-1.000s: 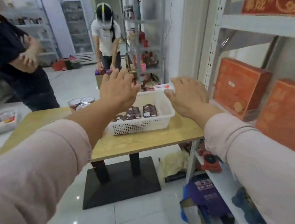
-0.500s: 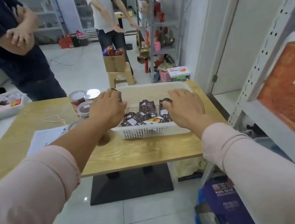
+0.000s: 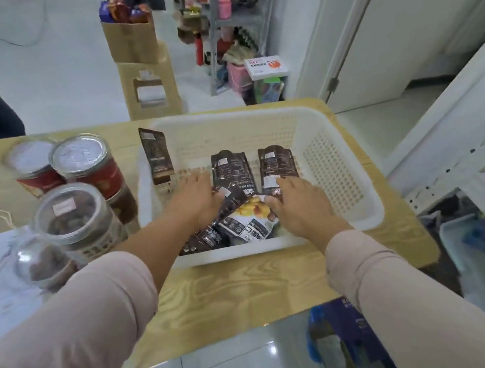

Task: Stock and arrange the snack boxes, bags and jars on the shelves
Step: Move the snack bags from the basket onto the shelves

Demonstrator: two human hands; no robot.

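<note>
Hands (image 3: 197, 199) now inside basket (image 3: 328, 166), jars (image 3: 75, 219) beside.

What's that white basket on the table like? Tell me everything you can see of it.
The white plastic basket is rectangular, with a smooth solid rim and perforated lattice walls and floor. It sits flat on the wooden table, toward its right end, beside the jars. Several dark snack bags lie inside, mostly in the near half; a lone bag leans against the left wall. The left hand and right hand reach over the near rim and touch the bags.
</note>
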